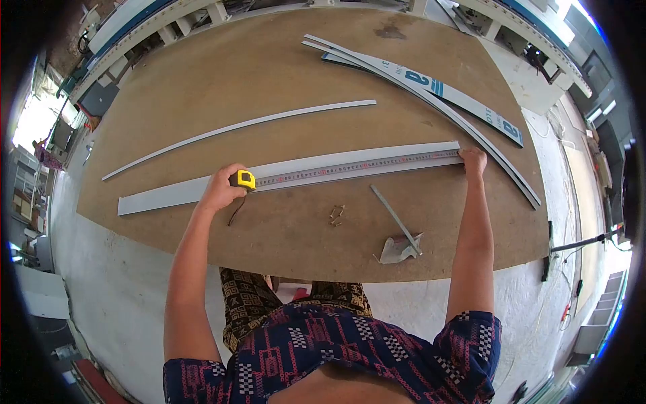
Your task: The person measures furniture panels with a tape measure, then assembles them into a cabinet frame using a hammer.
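My left hand (pixel 223 188) is closed around the yellow and black case of a tape measure (pixel 243 180), with a dark cord dangling below it. The blade (pixel 356 166) is pulled out along a long flat white strip (pixel 168 195) on the table. At the strip's right end, my right hand (pixel 474 160) pinches the free end of the blade against the strip's edge. Beyond the flat strip lies a thin narrow white strip (pixel 242 125), apart from both hands.
The brown table (pixel 289 236) carries a thin metal ruler-like bar (pixel 397 219) resting on a crumpled wrapper (pixel 400 249), and several small brass-coloured pieces (pixel 337 215). Long strips (pixel 471 128) and a blue-lettered panel (pixel 464 108) lie far right. Machine rails (pixel 168 34) border the back.
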Motion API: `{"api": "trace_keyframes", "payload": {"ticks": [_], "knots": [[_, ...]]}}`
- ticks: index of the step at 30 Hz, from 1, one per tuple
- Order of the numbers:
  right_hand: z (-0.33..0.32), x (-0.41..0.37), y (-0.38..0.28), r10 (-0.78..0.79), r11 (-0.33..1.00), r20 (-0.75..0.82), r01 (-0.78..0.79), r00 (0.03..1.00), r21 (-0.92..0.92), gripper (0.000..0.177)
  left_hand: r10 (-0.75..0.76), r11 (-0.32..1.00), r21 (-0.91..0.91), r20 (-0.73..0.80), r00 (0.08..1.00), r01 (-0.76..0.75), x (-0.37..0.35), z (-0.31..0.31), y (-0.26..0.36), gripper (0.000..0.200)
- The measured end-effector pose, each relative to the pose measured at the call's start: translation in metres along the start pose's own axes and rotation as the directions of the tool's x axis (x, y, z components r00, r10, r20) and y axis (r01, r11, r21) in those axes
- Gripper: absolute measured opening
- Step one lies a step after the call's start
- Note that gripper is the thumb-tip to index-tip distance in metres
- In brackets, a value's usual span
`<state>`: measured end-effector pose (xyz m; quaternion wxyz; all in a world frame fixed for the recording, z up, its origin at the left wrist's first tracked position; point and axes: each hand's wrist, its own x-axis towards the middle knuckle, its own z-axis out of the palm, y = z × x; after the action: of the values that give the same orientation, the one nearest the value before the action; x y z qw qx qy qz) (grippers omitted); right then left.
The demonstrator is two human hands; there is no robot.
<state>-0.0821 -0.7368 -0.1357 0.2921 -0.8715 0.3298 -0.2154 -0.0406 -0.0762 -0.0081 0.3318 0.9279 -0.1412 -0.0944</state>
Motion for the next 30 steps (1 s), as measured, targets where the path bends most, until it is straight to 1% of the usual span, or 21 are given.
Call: {"api": "trace_keyframes", "payload": {"ticks": [2, 4, 5, 6, 7, 8, 10, 11, 12, 14, 15, 17, 18, 20, 22, 23, 24, 27, 28, 29, 30], "knots": [[-0.011, -0.018, -0.019, 0.005, 0.999, -0.031, -0.004, 1.0, 0.052, 0.023, 0.031, 0.999, -0.015, -0.017, 0.999, -0.031, 0.001, 0.002, -0.01, 0.045], [-0.014, -0.025, -0.024, 0.001, 0.999, -0.085, 0.003, 0.996, 0.055, 0.022, 0.088, 0.995, -0.031, -0.048, 0.995, -0.09, 0.0, 0.004, -0.014, 0.045], [-0.013, -0.027, -0.028, -0.008, 0.999, -0.124, 0.013, 0.992, 0.037, 0.021, 0.114, 0.993, -0.034, -0.071, 0.991, -0.117, -0.001, 0.004, -0.014, 0.044], [-0.011, -0.029, -0.031, -0.017, 1.0, -0.162, 0.02, 0.987, 0.019, 0.019, 0.097, 0.995, -0.03, -0.03, 0.995, -0.098, -0.001, 0.002, -0.014, 0.048], [-0.009, -0.031, -0.033, -0.033, 0.999, -0.212, 0.029, 0.977, -0.021, 0.018, 0.113, 0.993, -0.026, -0.031, 0.993, -0.114, 0.0, 0.003, -0.017, 0.047], [-0.01, -0.031, -0.035, -0.012, 1.0, -0.182, 0.007, 0.983, -0.025, 0.019, 0.126, 0.992, -0.02, -0.034, 0.991, -0.127, 0.001, 0.004, -0.02, 0.047], [0.001, -0.029, -0.025, -0.028, 0.995, -0.176, 0.011, 0.984, -0.095, 0.02, 0.142, 0.99, -0.019, -0.048, 0.989, -0.143, 0.0, 0.002, -0.016, 0.046], [0.009, -0.025, -0.015, -0.067, 0.987, -0.205, 0.034, 0.977, -0.16, 0.021, 0.126, 0.992, -0.018, -0.056, 0.99, -0.127, -0.002, 0.002, -0.015, 0.045], [0.011, -0.021, -0.005, -0.092, 0.985, -0.186, 0.062, 0.978, -0.159, 0.022, 0.112, 0.993, -0.021, -0.062, 0.992, -0.114, -0.003, 0.001, -0.014, 0.045], [0.012, -0.027, -0.009, -0.127, 0.981, -0.202, 0.093, 0.971, -0.17, 0.022, 0.161, 0.987, -0.012, -0.058, 0.985, -0.162, -0.005, -0.001, -0.012, 0.046], [0.012, -0.031, -0.013, -0.137, 0.979, -0.236, 0.095, 0.962, -0.181, 0.023, 0.187, 0.982, -0.007, -0.055, 0.981, -0.188, -0.005, -0.002, -0.013, 0.046], [0.016, -0.026, -0.003, -0.149, 0.962, -0.178, 0.101, 0.973, -0.255, 0.023, 0.191, 0.982, 0.017, -0.091, 0.977, -0.19, -0.005, -0.001, -0.018, 0.046], [0.02, -0.024, 0.003, -0.209, 0.954, -0.194, 0.156, 0.959, -0.254, 0.023, 0.196, 0.981, 0.026, -0.105, 0.975, -0.194, -0.005, -0.001, -0.021, 0.046], [0.022, -0.021, 0.011, -0.319, 0.93, -0.232, 0.257, 0.919, -0.265, 0.024, 0.14, 0.99, 0.033, -0.06, 0.988, -0.138, -0.004, -0.008, -0.026, 0.045], [0.008, -0.033, -0.01, -0.273, 0.918, -0.119, 0.221, 0.955, -0.33, 0.024, 0.072, 0.997, 0.006, -0.005, 0.997, -0.072, -0.004, -0.019, -0.029, 0.042], [0.002, -0.04, -0.022, -0.244, 0.909, -0.065, 0.204, 0.968, -0.364, 0.024, 0.089, 0.996, 0.013, -0.025, 0.996, -0.088, -0.005, -0.024, -0.035, 0.042], [0.001, -0.042, -0.02, -0.299, 0.897, -0.062, 0.259, 0.952, -0.359, 0.025, 0.105, 0.994, 0.023, -0.044, 0.994, -0.104, -0.005, -0.03, -0.042, 0.042], [0.01, -0.03, 0.001, -0.358, 0.872, -0.089, 0.298, 0.93, -0.388, 0.026, 0.113, 0.993, 0.04, -0.105, 0.988, -0.109, -0.01, -0.047, -0.07, 0.042], [0.007, -0.036, -0.005, -0.423, 0.858, -0.111, 0.357, 0.9, -0.37, 0.031, 0.102, 0.994, 0.042, -0.124, 0.987, -0.098, -0.012, -0.053, -0.08, 0.042], [0.002, -0.04, -0.011, -0.371, 0.869, -0.063, 0.322, 0.927, -0.375, 0.032, 0.091, 0.995, 0.043, -0.141, 0.986, -0.085, -0.016, -0.059, -0.089, 0.041], [-0.012, -0.056, -0.042, -0.318, 0.878, -0.017, 0.288, 0.948, -0.382, 0.034, 0.082, 0.995, 0.075, -0.146, 0.986, -0.071, -0.02, -0.066, -0.095, 0.042]]}}
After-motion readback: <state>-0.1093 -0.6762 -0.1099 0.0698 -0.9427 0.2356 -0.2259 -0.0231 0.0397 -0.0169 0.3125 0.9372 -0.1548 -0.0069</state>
